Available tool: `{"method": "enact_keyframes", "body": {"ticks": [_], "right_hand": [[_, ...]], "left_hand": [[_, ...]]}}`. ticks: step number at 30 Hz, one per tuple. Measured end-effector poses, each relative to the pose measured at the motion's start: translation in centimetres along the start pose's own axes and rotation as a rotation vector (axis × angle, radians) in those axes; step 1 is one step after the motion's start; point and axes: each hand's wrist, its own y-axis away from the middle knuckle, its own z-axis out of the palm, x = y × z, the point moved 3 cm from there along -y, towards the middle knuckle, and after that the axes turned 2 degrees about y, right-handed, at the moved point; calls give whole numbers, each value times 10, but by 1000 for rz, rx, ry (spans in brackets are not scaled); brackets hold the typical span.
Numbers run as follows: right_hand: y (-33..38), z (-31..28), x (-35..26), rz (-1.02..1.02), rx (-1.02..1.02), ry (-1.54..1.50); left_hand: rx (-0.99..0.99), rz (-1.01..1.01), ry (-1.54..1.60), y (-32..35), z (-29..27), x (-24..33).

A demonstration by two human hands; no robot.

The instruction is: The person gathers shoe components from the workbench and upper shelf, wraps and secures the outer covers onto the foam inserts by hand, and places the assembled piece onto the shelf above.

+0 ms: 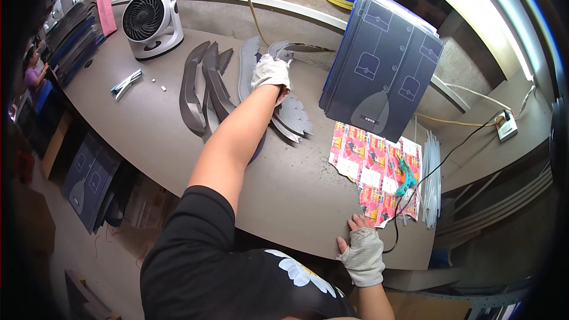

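Observation:
My left hand [271,74], in a whitish fingerless glove, reaches across the table onto a group of grey curved, textured pieces [294,116]. Its fingers are mostly hidden, so I cannot see whether it grips one. A light grey curved strip [246,65] lies just left of it, and darker grey curved pieces [192,92] are further left. My right hand [363,255], gloved the same way, rests open at the table's near edge, thumb apart from the fingers. Nothing shows in it. Close by lies a torn pink printed sheet [370,181] with a teal glue gun [406,179] on it.
A black cord [453,153] runs from the glue gun side to a wall socket [505,125]. Translucent glue sticks [431,181] lie at right. Dark blue printed panels [379,65] stand behind. A white fan [155,26] and a metal clamp-like tool [126,85] are at left.

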Motion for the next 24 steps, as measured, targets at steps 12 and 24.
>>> {"method": "enact_keyframes", "body": {"ticks": [12,24], "right_hand": [[1,6,1,-20,20,3],[4,7,7,-23,26,-2]], "left_hand": [[-359,176,-930,51,9,30],[-193,160,-659,71,36,17]]}}
